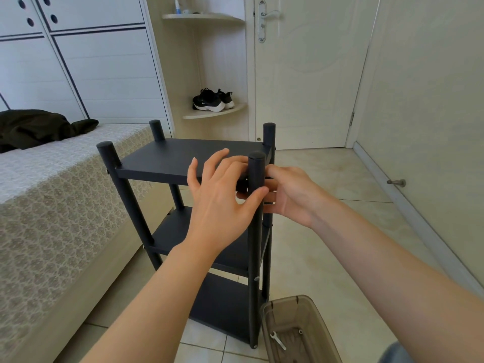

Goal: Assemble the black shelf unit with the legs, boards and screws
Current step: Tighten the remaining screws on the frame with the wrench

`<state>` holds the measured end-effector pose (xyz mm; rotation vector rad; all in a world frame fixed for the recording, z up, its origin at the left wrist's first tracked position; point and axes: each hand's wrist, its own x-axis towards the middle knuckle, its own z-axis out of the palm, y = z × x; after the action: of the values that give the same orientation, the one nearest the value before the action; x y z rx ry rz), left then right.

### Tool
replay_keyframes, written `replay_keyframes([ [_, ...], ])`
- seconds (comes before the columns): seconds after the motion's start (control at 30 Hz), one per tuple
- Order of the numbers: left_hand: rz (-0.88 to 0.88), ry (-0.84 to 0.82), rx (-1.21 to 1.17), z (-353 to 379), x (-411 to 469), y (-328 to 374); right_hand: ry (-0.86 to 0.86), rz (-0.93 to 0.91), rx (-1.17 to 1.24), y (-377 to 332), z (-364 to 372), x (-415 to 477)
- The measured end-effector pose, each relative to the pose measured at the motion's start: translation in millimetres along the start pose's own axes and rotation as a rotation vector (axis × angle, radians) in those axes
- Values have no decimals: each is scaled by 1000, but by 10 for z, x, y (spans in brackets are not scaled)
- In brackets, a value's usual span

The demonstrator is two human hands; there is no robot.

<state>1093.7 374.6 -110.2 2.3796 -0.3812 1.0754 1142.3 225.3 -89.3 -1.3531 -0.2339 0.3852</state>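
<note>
Item: black shelf unit, upright on the tiled floor, four round legs and three boards in place.
Top board: level, sits just below the leg tops.
Lower boards: two, one under the other beneath the top board.
Near right leg: front right corner of the unit; one screw head shows low on it.
Left hand: at the unit's front right corner, fingers spread and straight over the top board, thumb touching the near right leg; holds nothing.
Right hand: just right of the same leg at top-board height, fingers curled in towards the leg; their tips are hidden behind it, so cannot tell whether they pinch anything.
Bin: translucent brown, on the floor beside the unit's front right foot.
Bin contents: small wrench, one loose screw.
Bed: left of the unit, close alongside, patterned cover.
Sneakers: on a corner shelf behind the unit.
</note>
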Motion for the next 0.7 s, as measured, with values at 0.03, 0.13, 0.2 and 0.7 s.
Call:
replay_keyframes([
  [0.03, -2, -4, -1, -1, -1, -3, 0, 1, -2, 2, -1, 2],
  [0.13, -22, -18, -12, -5, -4, -16, -6, -1, 0, 8, -16, 15],
  [0.2, -33, -27, -2, -8, -10, -31, -11, -2, -1, 10, -24, 16],
  [0.7, -75, -34, 82, -31, -56, -38, 39, 40, 209, 77, -173, -82],
])
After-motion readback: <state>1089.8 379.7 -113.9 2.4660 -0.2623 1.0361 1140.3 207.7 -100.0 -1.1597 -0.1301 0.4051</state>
